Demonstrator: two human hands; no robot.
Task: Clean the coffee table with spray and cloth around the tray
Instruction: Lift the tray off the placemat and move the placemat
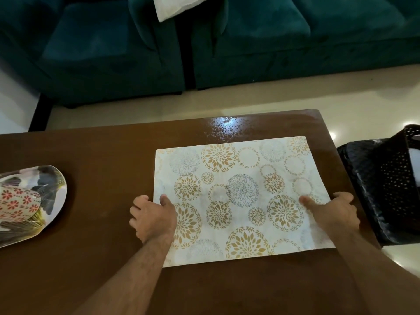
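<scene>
Holding the mat (241,196) by its two side edges: left hand (154,218) has its thumb on top at the left edge and fingers curled at the rim; right hand (334,212) has its thumb on top near the right edge, fingers wrapped over the side. Both grips clamped on the mat.

Mat lies flat on the brown bench (102,173), right of centre. Wet droplets (225,126) sit on the bench just beyond the mat's far edge. Tray (48,178) with a patterned cup (18,204) on it stands at the left edge, well apart from the mat. Black basket (386,189) just off the bench's right end. No spray bottle or cloth in view.

Judgement: step in hand is shifting or setting the mat so the bench under or around it can be wiped.

To do it well:
- lift both edges evenly, keep it level, avoid creasing;
- keep the far edge out of the wet patch;
- move it clear of the tray.
</scene>
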